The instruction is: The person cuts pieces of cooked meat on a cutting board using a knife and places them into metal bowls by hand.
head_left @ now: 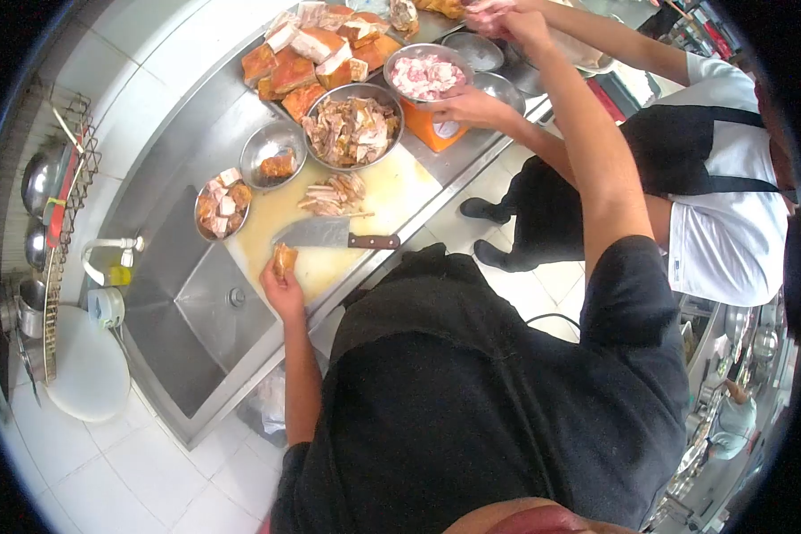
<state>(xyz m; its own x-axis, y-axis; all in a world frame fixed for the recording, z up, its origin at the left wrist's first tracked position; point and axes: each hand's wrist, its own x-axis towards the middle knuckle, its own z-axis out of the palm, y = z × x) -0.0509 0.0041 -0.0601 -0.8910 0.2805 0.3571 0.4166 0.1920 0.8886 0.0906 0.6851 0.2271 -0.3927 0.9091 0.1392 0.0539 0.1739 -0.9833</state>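
A commercial kitchen: a steel counter (pixel 472 156) with a sink (pixel 196 320), metal bowls of chopped meat (pixel 353 127), a cleaver (pixel 329 235) and white wall tiles.

Steel counter (pixel 165 191) — cutting board (pixel 392 191), cleaver (pixel 329 234), sliced meat (pixel 334 194), bowls of pork (pixel 351 129) — beside a sink (pixel 209 311).

A black T-shirt (pixel 472 392) with short sleeves is worn by the person. The right sleeve (pixel 636 294) ends above the elbow, and both arms are left bare below the sleeves. Nothing is worn on the left hand (pixel 282 289) or the right hand (pixel 507 20): no gloves, rings or watch.
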